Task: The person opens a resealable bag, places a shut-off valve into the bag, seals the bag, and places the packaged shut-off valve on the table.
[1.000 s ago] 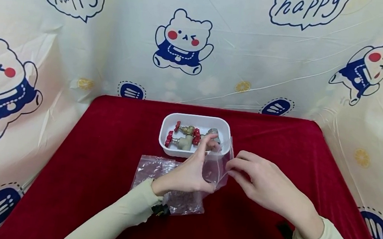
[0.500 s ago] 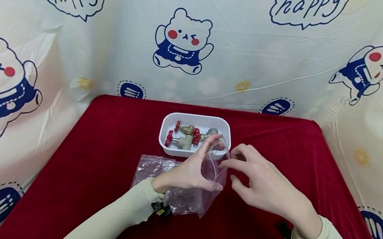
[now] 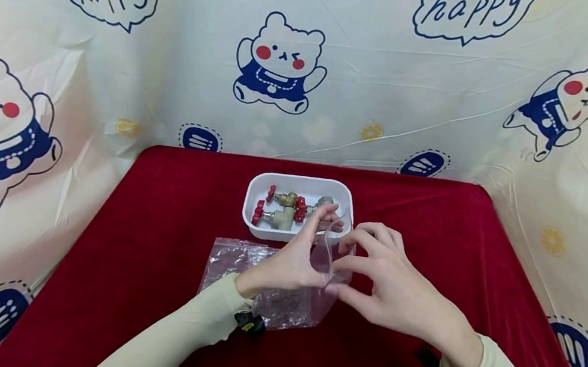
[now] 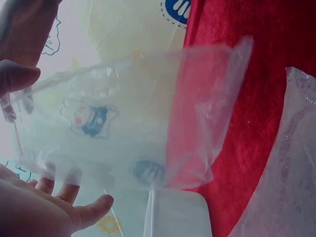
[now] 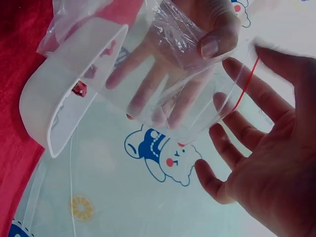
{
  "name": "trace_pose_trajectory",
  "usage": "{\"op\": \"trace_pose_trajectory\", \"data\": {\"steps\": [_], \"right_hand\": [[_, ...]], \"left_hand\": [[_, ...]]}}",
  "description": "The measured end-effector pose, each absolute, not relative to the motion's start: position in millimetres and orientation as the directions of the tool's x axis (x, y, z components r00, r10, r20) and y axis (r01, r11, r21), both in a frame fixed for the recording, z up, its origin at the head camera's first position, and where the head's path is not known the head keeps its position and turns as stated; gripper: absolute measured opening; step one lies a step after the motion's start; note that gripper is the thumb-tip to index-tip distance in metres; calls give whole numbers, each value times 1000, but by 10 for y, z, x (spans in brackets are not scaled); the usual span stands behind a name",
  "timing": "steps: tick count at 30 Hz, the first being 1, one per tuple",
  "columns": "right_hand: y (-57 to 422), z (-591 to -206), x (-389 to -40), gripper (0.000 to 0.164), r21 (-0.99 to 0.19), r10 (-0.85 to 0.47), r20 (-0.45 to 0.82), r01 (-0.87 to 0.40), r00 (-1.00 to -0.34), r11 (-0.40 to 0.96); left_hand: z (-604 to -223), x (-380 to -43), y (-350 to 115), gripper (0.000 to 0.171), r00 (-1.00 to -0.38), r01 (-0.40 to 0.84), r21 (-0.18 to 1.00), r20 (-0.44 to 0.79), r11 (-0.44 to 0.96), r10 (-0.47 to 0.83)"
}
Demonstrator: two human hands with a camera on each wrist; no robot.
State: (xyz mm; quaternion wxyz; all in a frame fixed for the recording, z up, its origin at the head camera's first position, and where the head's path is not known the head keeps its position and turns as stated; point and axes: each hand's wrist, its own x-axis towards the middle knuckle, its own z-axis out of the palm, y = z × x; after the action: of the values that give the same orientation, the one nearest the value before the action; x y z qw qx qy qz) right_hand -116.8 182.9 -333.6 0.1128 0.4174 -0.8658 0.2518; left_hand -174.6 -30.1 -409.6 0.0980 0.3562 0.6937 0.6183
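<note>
A clear zip-lock bag (image 4: pixel 123 108) with a red line along its mouth hangs between the two hands in front of the tray. My left hand (image 3: pixel 285 264) holds the bag, its thumb near me and its fingers farther off, spread behind the film in the right wrist view. At the bag's mouth, my right hand (image 3: pixel 401 292) pinches the edge between thumb and fingertips. Just beyond, a white tray (image 3: pixel 246 217) holds several valves with red handwheels: a brass one (image 3: pixel 288 198), a beige one (image 3: pixel 283 218) and a grey one (image 3: pixel 326 201), partly covered by my left fingers.
More clear plastic bags (image 3: pixel 225 257) lie flat on the red cloth (image 3: pixel 154 264), partly under my left forearm. A printed curtain (image 3: pixel 360 82) with cartoon bears rises behind the table and along both sides.
My right hand has let go of the bag's right edge, spread its fingers and moved left to the mouth, where thumb and fingertips now touch it. The left hand stays nearly in place.
</note>
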Motion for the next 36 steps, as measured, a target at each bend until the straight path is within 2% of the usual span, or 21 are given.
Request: {"op": "trace_pose_trajectory", "data": {"steps": [13, 20, 24, 36], "right_hand": [[1737, -3428, -1170, 21, -309, -623, 474, -780, -622, 544], [1705, -3443, -1164, 10, -314, -596, 522, -787, -610, 531], [1704, -3445, -1162, 11, -349, -600, 540, -806, -590, 478], [1761, -3454, -1185, 16, -322, -637, 569, -853, -521, 410]], "left_hand": [[-4099, -1707, -287, 109, -744, 399, 916, 294, 46, 601], [-4094, -1695, -308, 116, -757, 398, 914, 280, 78, 591], [-4094, -1690, -325, 116, -765, 383, 918, 252, 105, 593], [-4060, -1730, -342, 128, -687, 312, 950, 231, -7, 689]]}}
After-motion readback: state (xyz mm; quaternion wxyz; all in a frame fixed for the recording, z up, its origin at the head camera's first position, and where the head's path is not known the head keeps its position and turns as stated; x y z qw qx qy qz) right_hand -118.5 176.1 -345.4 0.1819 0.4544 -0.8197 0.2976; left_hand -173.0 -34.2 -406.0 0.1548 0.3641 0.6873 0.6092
